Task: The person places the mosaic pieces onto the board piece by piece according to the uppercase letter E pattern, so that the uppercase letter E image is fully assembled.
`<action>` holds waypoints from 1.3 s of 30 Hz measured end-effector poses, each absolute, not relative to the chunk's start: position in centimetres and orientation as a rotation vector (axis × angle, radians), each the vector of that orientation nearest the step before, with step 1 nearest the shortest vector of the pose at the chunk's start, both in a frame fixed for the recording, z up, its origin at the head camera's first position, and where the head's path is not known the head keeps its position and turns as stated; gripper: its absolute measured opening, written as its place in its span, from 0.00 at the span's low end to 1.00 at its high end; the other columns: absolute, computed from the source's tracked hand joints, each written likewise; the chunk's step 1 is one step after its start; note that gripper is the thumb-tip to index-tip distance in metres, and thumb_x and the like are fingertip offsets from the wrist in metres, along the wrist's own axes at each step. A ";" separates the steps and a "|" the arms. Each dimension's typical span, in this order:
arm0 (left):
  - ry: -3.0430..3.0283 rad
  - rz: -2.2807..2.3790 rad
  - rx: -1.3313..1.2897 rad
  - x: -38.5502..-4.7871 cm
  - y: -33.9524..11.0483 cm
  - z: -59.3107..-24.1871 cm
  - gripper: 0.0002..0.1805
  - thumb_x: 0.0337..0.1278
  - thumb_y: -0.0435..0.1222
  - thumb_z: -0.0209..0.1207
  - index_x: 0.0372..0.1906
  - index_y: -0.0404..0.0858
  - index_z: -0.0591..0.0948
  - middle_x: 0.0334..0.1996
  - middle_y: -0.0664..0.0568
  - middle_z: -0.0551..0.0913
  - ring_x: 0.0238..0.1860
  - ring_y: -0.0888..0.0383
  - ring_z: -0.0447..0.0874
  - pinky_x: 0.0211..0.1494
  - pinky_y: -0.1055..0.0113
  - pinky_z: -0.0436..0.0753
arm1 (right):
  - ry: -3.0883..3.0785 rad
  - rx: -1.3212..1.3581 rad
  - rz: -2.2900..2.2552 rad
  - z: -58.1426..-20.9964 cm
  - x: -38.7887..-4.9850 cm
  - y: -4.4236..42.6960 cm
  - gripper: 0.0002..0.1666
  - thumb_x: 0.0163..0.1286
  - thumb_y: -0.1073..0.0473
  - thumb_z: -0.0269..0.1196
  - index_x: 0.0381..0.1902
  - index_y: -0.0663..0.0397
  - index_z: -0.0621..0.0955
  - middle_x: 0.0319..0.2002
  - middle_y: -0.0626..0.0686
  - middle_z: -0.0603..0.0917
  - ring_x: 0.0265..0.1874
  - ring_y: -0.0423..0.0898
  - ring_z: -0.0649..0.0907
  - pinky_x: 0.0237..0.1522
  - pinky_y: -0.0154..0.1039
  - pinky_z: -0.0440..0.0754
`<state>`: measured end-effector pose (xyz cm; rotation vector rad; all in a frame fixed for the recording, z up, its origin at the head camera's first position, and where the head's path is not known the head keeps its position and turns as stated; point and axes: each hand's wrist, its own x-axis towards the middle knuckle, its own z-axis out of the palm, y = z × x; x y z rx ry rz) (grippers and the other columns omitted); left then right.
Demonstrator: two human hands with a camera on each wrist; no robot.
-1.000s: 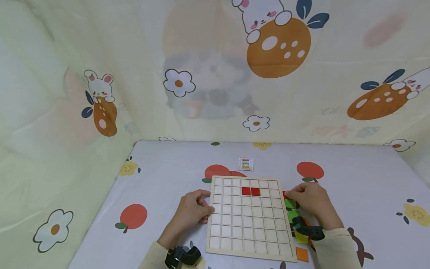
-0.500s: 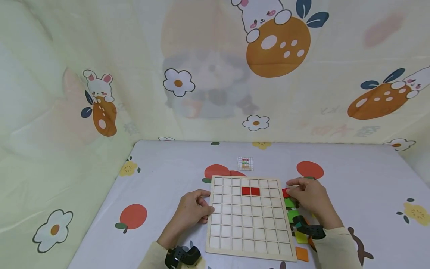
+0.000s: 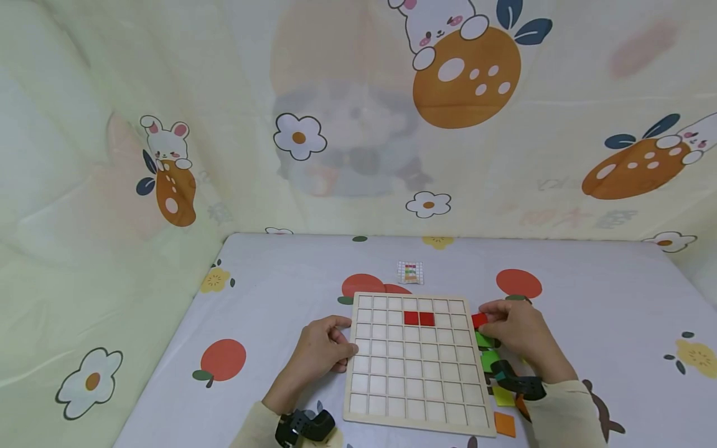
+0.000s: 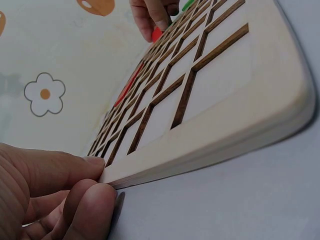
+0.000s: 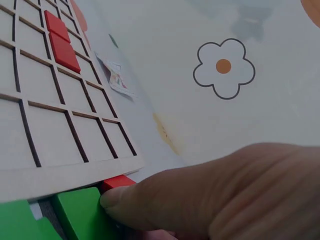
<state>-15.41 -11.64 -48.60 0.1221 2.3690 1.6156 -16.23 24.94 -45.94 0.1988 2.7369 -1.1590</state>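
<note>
Red tile (image 3: 478, 320) sits just outside the right edge of the grid board (image 3: 411, 368), toward its far end. Right hand (image 3: 521, 336) is on the tile's right side, thumb and fingertips pinching it; tile is between those fingertips and the board's frame. Right wrist view has the thumb tip right on it. Can't tell whether tile is touching the board or raised off the worktop (image 3: 280, 267).

Orientation: fingers hide part of the tile, so can't read a long axis. Exposed end points left, at the board; coloured face visible from above.

Left hand (image 3: 319, 348) grips the board's left edge with its fingertips, one digit on the rim, another beside it. Board lies flat.

Two red squares (image 3: 419, 318) sit in neighbouring cells near the far side, side by side, pair running left-right.

Loose pieces along the board's right edge, nearer the person than the pinched tile: green tiles (image 3: 490, 359), then yellow tile (image 3: 503, 396), then orange tile (image 3: 505, 425) by the near corner. Right wrist partly covers that row. Small printed card (image 3: 411, 272) lies past the board's far edge.
</note>
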 end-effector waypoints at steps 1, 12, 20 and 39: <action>2.367 1.618 0.122 -15.4 -11.6 -48.6 0.27 0.56 0.27 0.72 0.62 0.29 0.79 0.26 0.49 0.82 0.16 0.62 0.80 0.24 0.67 0.86 | 2.739 0.196 -1.154 -45.9 -16.2 24.9 0.23 0.66 0.64 0.70 0.58 0.69 0.82 0.42 0.59 0.84 0.44 0.55 0.79 0.36 0.38 0.82; 2.366 1.617 0.113 -15.4 -11.6 -48.6 0.28 0.56 0.27 0.72 0.62 0.29 0.79 0.26 0.49 0.81 0.16 0.62 0.80 0.23 0.68 0.86 | 2.804 0.173 -1.057 -46.0 -16.3 25.0 0.22 0.66 0.62 0.72 0.55 0.69 0.84 0.36 0.56 0.84 0.41 0.54 0.77 0.32 0.39 0.80; 2.362 1.624 0.121 -15.4 -11.6 -48.6 0.28 0.56 0.27 0.72 0.62 0.29 0.79 0.26 0.49 0.81 0.16 0.63 0.80 0.23 0.69 0.85 | 2.833 0.174 -1.028 -46.0 -16.5 24.9 0.23 0.66 0.61 0.71 0.55 0.71 0.84 0.34 0.56 0.83 0.39 0.53 0.78 0.30 0.38 0.79; 2.378 1.622 0.137 -15.4 -11.7 -48.9 0.28 0.55 0.27 0.72 0.62 0.29 0.79 0.26 0.49 0.81 0.16 0.62 0.80 0.23 0.68 0.86 | 2.937 0.139 -0.971 -46.1 -16.4 24.5 0.22 0.65 0.59 0.72 0.51 0.71 0.84 0.29 0.53 0.83 0.32 0.50 0.78 0.27 0.39 0.80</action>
